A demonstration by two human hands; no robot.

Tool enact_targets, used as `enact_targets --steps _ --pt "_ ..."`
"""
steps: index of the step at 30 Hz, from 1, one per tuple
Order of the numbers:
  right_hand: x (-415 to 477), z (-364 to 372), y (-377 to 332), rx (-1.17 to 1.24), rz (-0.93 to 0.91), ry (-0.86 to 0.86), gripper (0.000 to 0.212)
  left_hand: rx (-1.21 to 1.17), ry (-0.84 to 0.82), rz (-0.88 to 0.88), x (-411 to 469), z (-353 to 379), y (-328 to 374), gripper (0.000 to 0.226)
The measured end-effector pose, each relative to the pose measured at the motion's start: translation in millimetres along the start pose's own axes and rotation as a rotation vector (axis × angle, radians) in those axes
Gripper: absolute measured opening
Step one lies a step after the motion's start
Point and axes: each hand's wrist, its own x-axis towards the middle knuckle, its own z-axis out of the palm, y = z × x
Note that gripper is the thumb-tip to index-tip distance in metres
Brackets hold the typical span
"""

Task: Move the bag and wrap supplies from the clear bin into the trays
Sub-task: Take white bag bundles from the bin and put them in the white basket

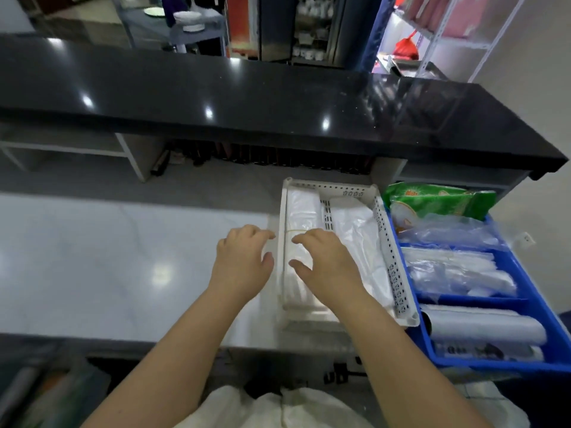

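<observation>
A white perforated tray sits on the pale counter, right of centre. Its left section holds a bundle of white plastic bags with a rubber band around it; its right section holds loose white bags. My right hand hovers over the bundle, fingers spread, holding nothing. My left hand is beside the tray's left wall, fingers curled loosely and empty. A blue tray to the right holds clear bags and rolls of wrap. The clear bin is not in view.
A green packet and clear bags lie at the blue tray's far end. A black raised counter runs across behind the work surface. Shelves stand beyond it. White cloth lies at the bottom near my body.
</observation>
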Motion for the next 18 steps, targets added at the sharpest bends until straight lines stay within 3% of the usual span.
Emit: enact_targets --steps 6,14,18 --pt "-10 19 -50 -0.098 -0.282 -0.124 0.038 0.104 0.166 -0.193 -75 -33 -34 0.032" --pt "-62 84 -152 0.005 -0.604 -0.329 0.031 0.214 0.157 -0.601 -226 -70 -89 0.036" --pt "-93 118 -212 0.012 -0.754 -0.404 0.039 0.206 0.214 -0.797 -309 -93 -121 0.035"
